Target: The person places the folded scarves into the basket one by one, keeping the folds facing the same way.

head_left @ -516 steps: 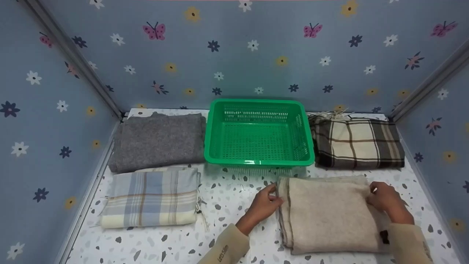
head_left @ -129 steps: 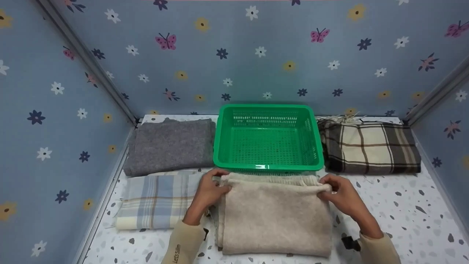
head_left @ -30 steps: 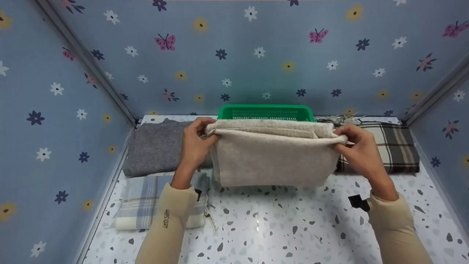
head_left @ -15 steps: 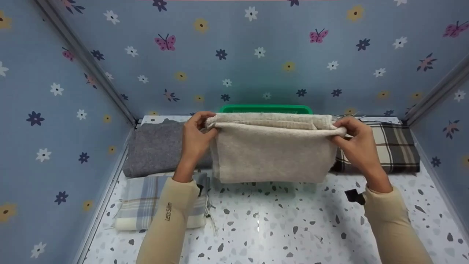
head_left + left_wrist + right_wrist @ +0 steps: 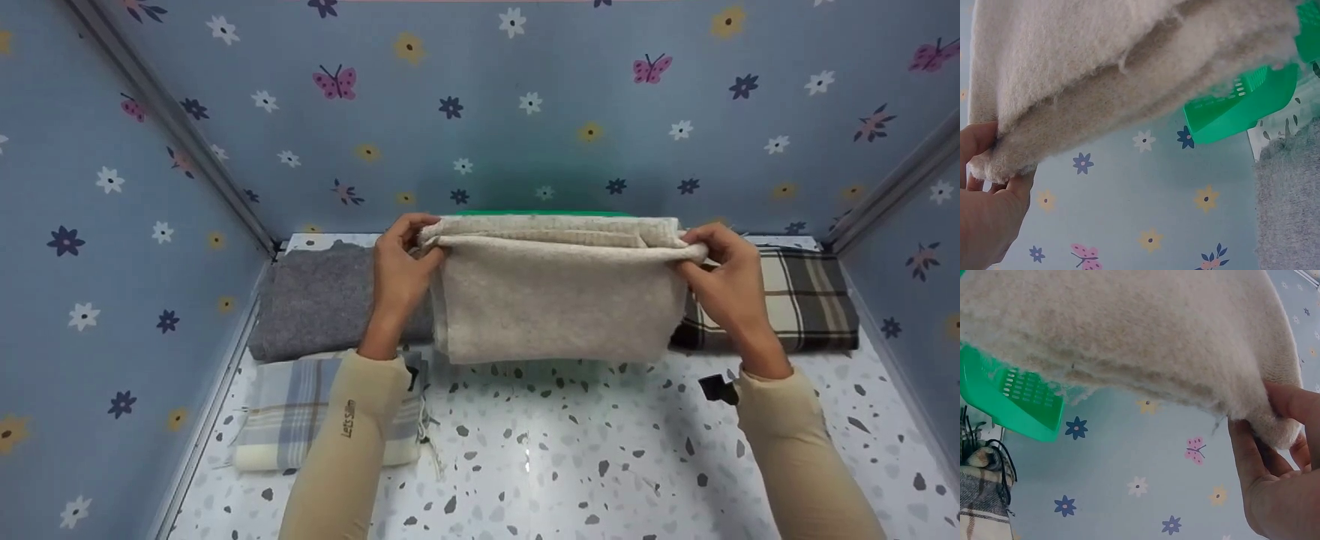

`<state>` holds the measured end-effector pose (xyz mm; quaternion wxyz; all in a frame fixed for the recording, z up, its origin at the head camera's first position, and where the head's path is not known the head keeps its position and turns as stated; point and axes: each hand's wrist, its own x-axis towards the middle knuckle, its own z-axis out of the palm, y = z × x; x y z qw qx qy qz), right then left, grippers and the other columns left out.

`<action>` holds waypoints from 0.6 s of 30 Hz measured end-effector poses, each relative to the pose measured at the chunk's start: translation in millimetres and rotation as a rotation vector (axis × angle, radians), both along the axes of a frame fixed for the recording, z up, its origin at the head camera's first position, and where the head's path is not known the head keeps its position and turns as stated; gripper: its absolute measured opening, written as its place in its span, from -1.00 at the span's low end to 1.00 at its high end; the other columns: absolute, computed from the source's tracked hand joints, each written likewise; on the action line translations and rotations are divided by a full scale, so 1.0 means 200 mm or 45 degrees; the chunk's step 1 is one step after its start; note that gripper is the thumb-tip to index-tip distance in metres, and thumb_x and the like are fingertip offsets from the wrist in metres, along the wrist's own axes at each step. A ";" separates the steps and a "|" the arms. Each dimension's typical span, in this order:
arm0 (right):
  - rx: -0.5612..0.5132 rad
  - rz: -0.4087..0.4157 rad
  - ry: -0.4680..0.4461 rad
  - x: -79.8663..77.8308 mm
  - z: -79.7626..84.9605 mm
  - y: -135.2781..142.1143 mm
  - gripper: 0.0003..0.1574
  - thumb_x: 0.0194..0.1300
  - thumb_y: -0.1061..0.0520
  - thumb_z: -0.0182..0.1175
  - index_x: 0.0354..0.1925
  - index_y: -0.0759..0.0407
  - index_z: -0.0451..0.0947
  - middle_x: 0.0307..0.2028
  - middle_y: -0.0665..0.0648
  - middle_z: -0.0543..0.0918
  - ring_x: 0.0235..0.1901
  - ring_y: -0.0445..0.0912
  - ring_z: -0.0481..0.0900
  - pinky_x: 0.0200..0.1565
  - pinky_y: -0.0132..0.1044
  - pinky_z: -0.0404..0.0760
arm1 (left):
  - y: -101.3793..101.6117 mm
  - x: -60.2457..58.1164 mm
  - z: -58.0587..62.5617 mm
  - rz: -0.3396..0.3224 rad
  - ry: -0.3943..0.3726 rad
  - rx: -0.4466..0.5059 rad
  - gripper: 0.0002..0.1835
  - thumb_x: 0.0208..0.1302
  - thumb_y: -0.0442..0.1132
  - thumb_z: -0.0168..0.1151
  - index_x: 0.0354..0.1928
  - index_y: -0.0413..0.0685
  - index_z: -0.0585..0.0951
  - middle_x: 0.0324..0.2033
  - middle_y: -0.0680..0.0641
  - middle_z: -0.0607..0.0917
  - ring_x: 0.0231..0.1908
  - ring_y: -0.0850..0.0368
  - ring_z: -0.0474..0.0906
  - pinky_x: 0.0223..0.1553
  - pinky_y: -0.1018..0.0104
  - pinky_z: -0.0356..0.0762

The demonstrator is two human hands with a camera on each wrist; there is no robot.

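Observation:
A folded beige woollen scarf [image 5: 562, 307] hangs raised between both hands, its lower edge drooping toward me. My left hand [image 5: 401, 270] pinches its upper left corner, thumb on the near side, as the left wrist view shows with the scarf [image 5: 1089, 73] above the fingers. At the upper right corner, my right hand [image 5: 724, 274] grips the fold between thumb and fingers. Behind and below the scarf is a green plastic basket [image 5: 544, 214]; only its far rim shows in the head view. In the right wrist view, the basket's slotted wall [image 5: 1027, 394] shows beneath the cloth.
A folded grey cloth [image 5: 322, 300] lies left of the basket, with a blue and cream plaid scarf [image 5: 285, 412] in front of it. A black and cream plaid scarf [image 5: 802, 300] lies to the right. Flower-patterned walls [image 5: 480, 135] enclose the speckled white surface [image 5: 555, 465].
The beige scarf was lying at the front right, then front centre. Both hands have since lifted it forward over the basket; in the last second it rose further, hiding nearly all the basket.

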<state>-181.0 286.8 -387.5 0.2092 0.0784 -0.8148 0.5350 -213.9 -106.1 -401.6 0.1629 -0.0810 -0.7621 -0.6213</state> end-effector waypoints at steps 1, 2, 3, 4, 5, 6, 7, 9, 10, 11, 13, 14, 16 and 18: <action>-0.006 -0.006 0.005 0.00 0.00 0.00 -0.80 0.30 0.49 0.34 -0.10 0.51 0.63 -0.20 -0.13 0.68 -0.16 -0.25 0.70 -0.19 -0.53 0.65 | 0.00 -0.01 0.00 0.005 0.008 0.002 -0.68 0.33 -0.53 0.34 0.11 -0.26 0.68 -0.02 -0.23 0.73 -0.18 0.09 0.57 -0.19 0.36 0.48; -0.013 -0.011 0.009 -0.01 0.00 0.00 -0.80 0.29 0.49 0.34 -0.10 0.50 0.63 -0.20 -0.13 0.68 -0.17 -0.24 0.70 -0.21 -0.53 0.65 | 0.00 -0.01 0.00 0.009 0.018 0.006 -0.68 0.33 -0.53 0.34 0.11 -0.26 0.69 -0.03 -0.23 0.73 -0.19 0.10 0.56 -0.20 0.36 0.47; -0.017 -0.016 0.012 -0.01 0.00 0.00 -0.80 0.30 0.48 0.34 -0.09 0.50 0.63 -0.19 -0.13 0.68 -0.17 -0.24 0.70 -0.21 -0.53 0.65 | 0.01 -0.01 0.01 0.013 0.025 0.013 -0.68 0.33 -0.54 0.33 0.10 -0.26 0.69 -0.05 -0.22 0.73 -0.21 0.12 0.54 -0.21 0.37 0.47; -0.019 -0.018 0.017 -0.02 0.00 -0.01 -0.80 0.30 0.48 0.35 -0.09 0.49 0.64 -0.19 -0.13 0.68 -0.17 -0.24 0.69 -0.22 -0.53 0.65 | 0.01 -0.02 0.01 0.017 0.032 0.022 -0.69 0.33 -0.54 0.33 0.09 -0.26 0.69 -0.06 -0.22 0.73 -0.23 0.12 0.54 -0.23 0.36 0.46; -0.023 -0.021 0.023 -0.02 0.00 -0.01 -0.80 0.30 0.48 0.34 -0.09 0.49 0.64 -0.19 -0.14 0.68 -0.18 -0.24 0.69 -0.23 -0.53 0.64 | 0.01 -0.02 0.01 0.020 0.036 0.033 -0.69 0.33 -0.55 0.33 0.09 -0.26 0.69 -0.07 -0.22 0.72 -0.22 0.13 0.54 -0.22 0.37 0.47; -0.026 -0.023 0.030 -0.02 0.00 -0.01 -0.80 0.29 0.49 0.34 -0.09 0.48 0.65 -0.19 -0.13 0.68 -0.19 -0.23 0.70 -0.24 -0.52 0.65 | 0.01 -0.02 0.01 0.025 0.040 0.043 -0.69 0.33 -0.55 0.32 0.08 -0.25 0.69 -0.07 -0.21 0.72 -0.22 0.14 0.55 -0.22 0.37 0.49; -0.030 -0.026 0.037 -0.03 0.00 -0.02 -0.80 0.29 0.49 0.34 -0.10 0.48 0.65 -0.20 -0.13 0.69 -0.20 -0.23 0.70 -0.25 -0.52 0.65 | 0.01 -0.02 0.01 0.029 0.044 0.051 -0.69 0.33 -0.55 0.32 0.08 -0.24 0.69 -0.08 -0.20 0.72 -0.22 0.14 0.56 -0.22 0.38 0.50; -0.036 -0.032 0.054 -0.03 0.00 -0.02 -0.80 0.28 0.52 0.32 -0.11 0.48 0.66 -0.22 -0.14 0.69 -0.24 -0.22 0.69 -0.33 -0.52 0.63 | 0.02 -0.02 0.01 0.037 0.050 0.067 -0.70 0.33 -0.56 0.31 0.07 -0.24 0.69 -0.08 -0.20 0.72 -0.21 0.13 0.57 -0.22 0.38 0.52; -0.040 -0.033 0.065 -0.03 0.00 -0.02 -0.80 0.28 0.53 0.31 -0.11 0.48 0.66 -0.23 -0.14 0.69 -0.28 -0.21 0.68 -0.38 -0.51 0.61 | 0.02 -0.02 0.01 0.042 0.053 0.072 -0.70 0.33 -0.56 0.30 0.07 -0.24 0.69 -0.08 -0.20 0.72 -0.20 0.12 0.59 -0.20 0.39 0.54; -0.043 -0.034 0.073 -0.03 0.00 -0.03 -0.80 0.27 0.55 0.31 -0.12 0.48 0.65 -0.24 -0.14 0.69 -0.30 -0.21 0.67 -0.43 -0.51 0.58 | 0.02 -0.02 0.01 0.047 0.059 0.077 -0.70 0.33 -0.57 0.30 0.07 -0.25 0.69 -0.08 -0.21 0.72 -0.19 0.11 0.60 -0.19 0.39 0.55; -0.042 -0.038 0.093 -0.04 -0.01 -0.03 -0.81 0.27 0.55 0.30 -0.14 0.49 0.65 -0.25 -0.15 0.70 -0.30 -0.22 0.68 -0.42 -0.51 0.58 | 0.02 -0.03 0.01 0.053 0.079 0.073 -0.69 0.32 -0.59 0.27 0.07 -0.27 0.69 -0.06 -0.23 0.71 -0.17 0.08 0.60 -0.20 0.40 0.53; -0.042 -0.038 0.106 -0.04 -0.01 -0.03 -0.82 0.27 0.55 0.30 -0.14 0.50 0.65 -0.25 -0.16 0.69 -0.30 -0.23 0.69 -0.40 -0.51 0.59 | 0.02 -0.03 0.01 0.058 0.088 0.071 -0.68 0.32 -0.61 0.26 0.07 -0.28 0.69 -0.05 -0.23 0.71 -0.16 0.07 0.61 -0.19 0.40 0.54; -0.041 -0.041 0.127 -0.05 -0.02 -0.03 -0.83 0.27 0.55 0.30 -0.15 0.51 0.64 -0.25 -0.16 0.69 -0.26 -0.24 0.71 -0.32 -0.52 0.62 | 0.03 -0.03 0.01 0.064 0.112 0.068 -0.67 0.31 -0.63 0.24 0.07 -0.30 0.68 -0.04 -0.24 0.71 -0.14 0.07 0.62 -0.17 0.41 0.54; -0.038 -0.050 0.144 -0.05 -0.02 -0.03 -0.84 0.27 0.54 0.30 -0.16 0.51 0.64 -0.24 -0.17 0.69 -0.21 -0.26 0.73 -0.24 -0.53 0.64 | 0.03 -0.03 0.00 0.065 0.139 0.067 -0.67 0.31 -0.64 0.22 0.07 -0.31 0.68 -0.02 -0.25 0.70 -0.12 0.08 0.63 -0.15 0.41 0.55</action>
